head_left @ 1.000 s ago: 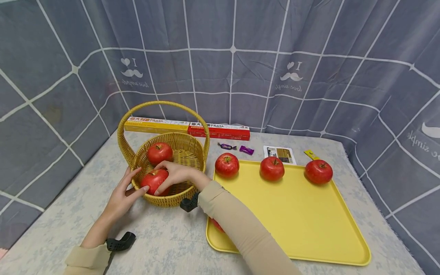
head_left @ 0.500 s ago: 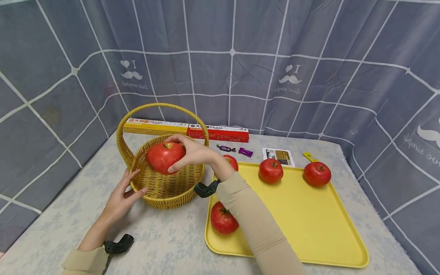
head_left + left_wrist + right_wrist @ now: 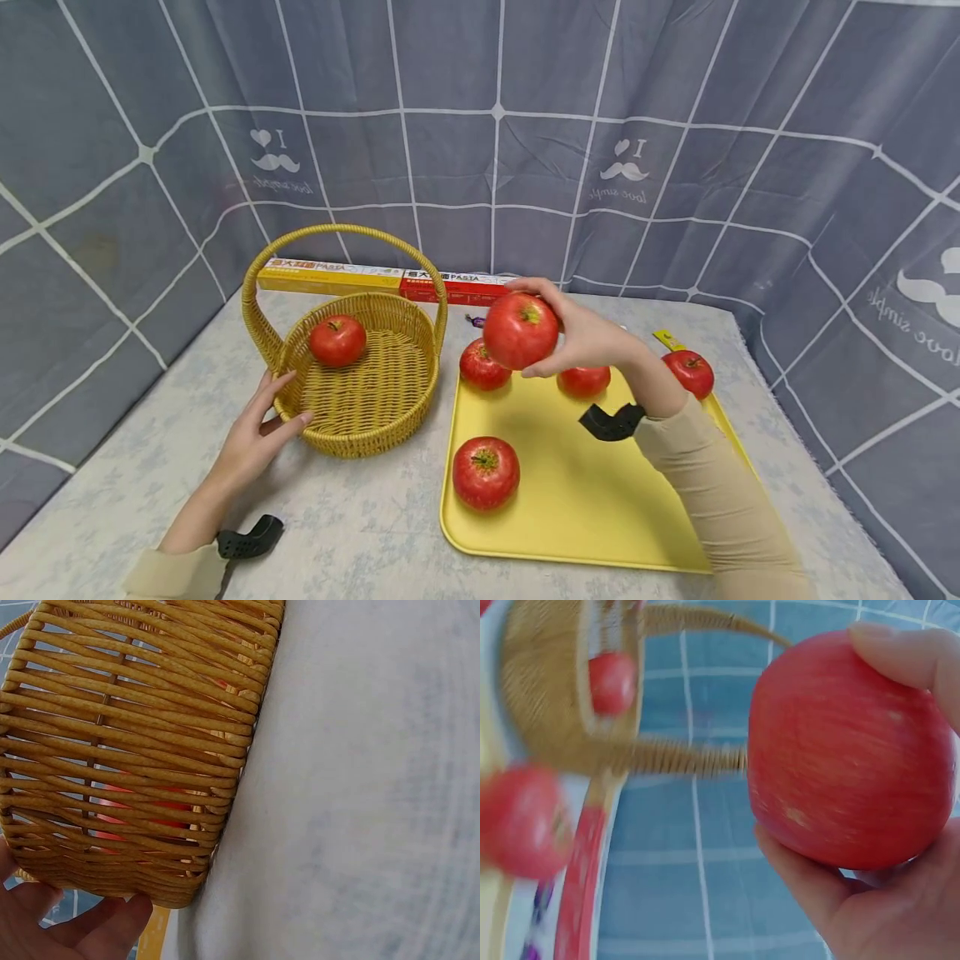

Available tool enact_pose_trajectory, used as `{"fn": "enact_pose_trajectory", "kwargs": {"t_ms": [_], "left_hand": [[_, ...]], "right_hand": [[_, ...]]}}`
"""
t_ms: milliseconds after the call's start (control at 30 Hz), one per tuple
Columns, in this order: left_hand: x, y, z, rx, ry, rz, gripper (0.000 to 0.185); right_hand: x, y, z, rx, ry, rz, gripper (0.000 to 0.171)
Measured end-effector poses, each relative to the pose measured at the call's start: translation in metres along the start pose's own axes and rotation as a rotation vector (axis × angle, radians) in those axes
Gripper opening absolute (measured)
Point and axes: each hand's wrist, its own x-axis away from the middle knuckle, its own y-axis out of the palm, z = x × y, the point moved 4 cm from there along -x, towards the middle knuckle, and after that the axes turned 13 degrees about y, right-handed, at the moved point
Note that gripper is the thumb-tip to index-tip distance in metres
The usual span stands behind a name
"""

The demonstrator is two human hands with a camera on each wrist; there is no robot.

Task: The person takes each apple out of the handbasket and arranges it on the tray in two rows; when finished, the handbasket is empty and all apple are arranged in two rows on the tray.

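Mid-transfer: my right hand (image 3: 592, 337) has its fingers clamped round an apple (image 3: 521, 330) held over the yellow tray (image 3: 585, 508), left hand (image 3: 251, 433) fingers relaxed against the wicker basket (image 3: 356, 429); next I'd pick a bare tray spot.

Tray (image 3: 600, 533) middle bare — apples (image 3: 485, 472) crowd its back and front-left.

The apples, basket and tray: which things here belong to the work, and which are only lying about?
In the work: right hand holding an apple; left hand at the wicker basket; yellow tray.

Lying about: pasta boxes; yellow packet.
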Motion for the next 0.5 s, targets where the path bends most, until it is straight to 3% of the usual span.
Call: {"fn": "enact_pose_trajectory", "kwargs": {"t_ms": [233,367,500], "left_hand": [[0.002,-0.002,0.0,-0.006,-0.013,-0.001,0.067],[0.001,-0.001,-0.001,-0.008,-0.006,-0.002,0.066],[0.0,-0.001,-0.001,-0.009,-0.004,0.0,0.066]], "right_hand": [[0.068,-0.023,0.051,0.085,0.145,0.068,0.087],[0.1,-0.018,0.081,0.181,0.156,0.083,0.085],[0.123,-0.002,0.104,0.188,0.183,0.044,0.083]]}}
